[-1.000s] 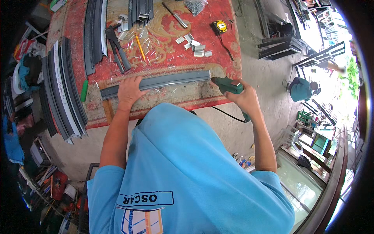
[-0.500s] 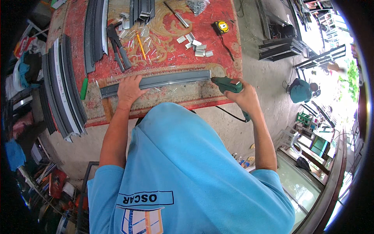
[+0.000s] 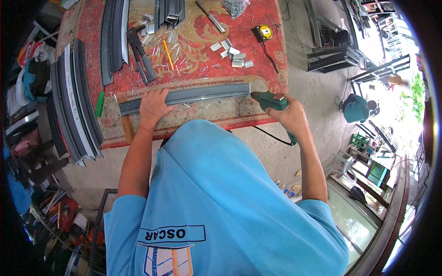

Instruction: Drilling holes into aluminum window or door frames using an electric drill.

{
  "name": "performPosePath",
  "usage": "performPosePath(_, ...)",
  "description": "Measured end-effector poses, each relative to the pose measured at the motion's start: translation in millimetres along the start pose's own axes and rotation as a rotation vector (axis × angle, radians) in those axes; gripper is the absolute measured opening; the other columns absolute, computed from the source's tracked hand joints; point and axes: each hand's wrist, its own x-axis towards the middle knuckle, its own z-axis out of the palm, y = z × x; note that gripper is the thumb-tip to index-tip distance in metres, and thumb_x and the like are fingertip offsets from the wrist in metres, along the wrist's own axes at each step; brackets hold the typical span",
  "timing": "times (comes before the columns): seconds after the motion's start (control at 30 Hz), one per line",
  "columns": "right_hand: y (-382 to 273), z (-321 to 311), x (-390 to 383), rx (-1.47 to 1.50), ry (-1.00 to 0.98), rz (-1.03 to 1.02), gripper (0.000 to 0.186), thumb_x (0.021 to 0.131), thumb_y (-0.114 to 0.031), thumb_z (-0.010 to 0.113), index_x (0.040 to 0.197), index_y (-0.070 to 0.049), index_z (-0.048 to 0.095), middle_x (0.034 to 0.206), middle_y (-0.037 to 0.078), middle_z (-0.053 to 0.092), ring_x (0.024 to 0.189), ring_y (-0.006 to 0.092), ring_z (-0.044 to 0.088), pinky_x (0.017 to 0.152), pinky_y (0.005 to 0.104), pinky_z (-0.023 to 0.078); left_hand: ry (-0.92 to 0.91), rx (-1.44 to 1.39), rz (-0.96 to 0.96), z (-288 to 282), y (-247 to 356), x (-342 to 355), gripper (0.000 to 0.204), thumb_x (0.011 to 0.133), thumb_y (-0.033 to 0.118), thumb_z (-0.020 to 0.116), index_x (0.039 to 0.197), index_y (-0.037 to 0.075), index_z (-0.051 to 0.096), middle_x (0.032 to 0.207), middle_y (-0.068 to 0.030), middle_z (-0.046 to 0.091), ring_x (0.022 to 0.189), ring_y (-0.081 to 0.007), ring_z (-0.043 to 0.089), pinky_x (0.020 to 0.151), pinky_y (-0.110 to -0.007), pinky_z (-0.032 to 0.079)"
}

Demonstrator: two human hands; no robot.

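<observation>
A long grey metal profile (image 3: 207, 94) lies crosswise near the front edge of the table. My left hand (image 3: 154, 107) grips it near its left end, fingers over the far side and thumb along the near side. My right hand (image 3: 290, 115) is closed around a green power drill (image 3: 264, 100), whose front end points left at the profile's right end. Whether the bit touches the metal is too small to tell. A black cord (image 3: 271, 135) runs by the drill's handle. Under the profile's left part lies a wooden strip (image 3: 127, 126).
The table (image 3: 258, 50) has a red patterned cover. On it are a hand riveter (image 3: 140, 57), a pencil (image 3: 167, 53), cut metal pieces (image 3: 237, 57), a tape measure (image 3: 263, 32) and a green-handled tool (image 3: 100, 105). Stacked profiles (image 3: 76, 99) stand left. A person (image 3: 357, 108) crouches far right.
Both hands, the drill and the profile keep nearly the same places; the view shifts slightly. At the far left a dark shape has come in over the clutter.
</observation>
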Motion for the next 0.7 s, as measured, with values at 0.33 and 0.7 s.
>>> performPosePath(0.33, -14, -5, 17, -0.115, -0.010, -0.008, 0.050, 0.072, -0.033, 0.081, 0.113, -0.005, 0.071, 0.095, 0.026, 0.073, 0.097, 0.0420, 0.071, 0.085, 0.0478, 0.055, -0.032, 0.003, -0.007, 0, 1, 0, 0.074, 0.072, 0.063, 0.079, 0.124, 0.012, 0.065, 0.119, -0.0117, 0.069, 0.111, -0.0309, 0.065, 0.094, -0.045, 0.048)
performPosePath(0.7, -13, -4, 23, -0.223, 0.006, -0.064, 0.052, 0.072, -0.033, 0.082, 0.114, -0.005, 0.071, 0.099, 0.026, 0.073, 0.100, 0.0415, 0.071, 0.087, 0.0478, 0.055, 0.072, 0.002, 0.029, 1, -1, -1, 0.061, 0.069, 0.053, 0.084, 0.110, 0.014, 0.064, 0.107, -0.0068, 0.068, 0.101, -0.0281, 0.065, 0.086, -0.043, 0.049)
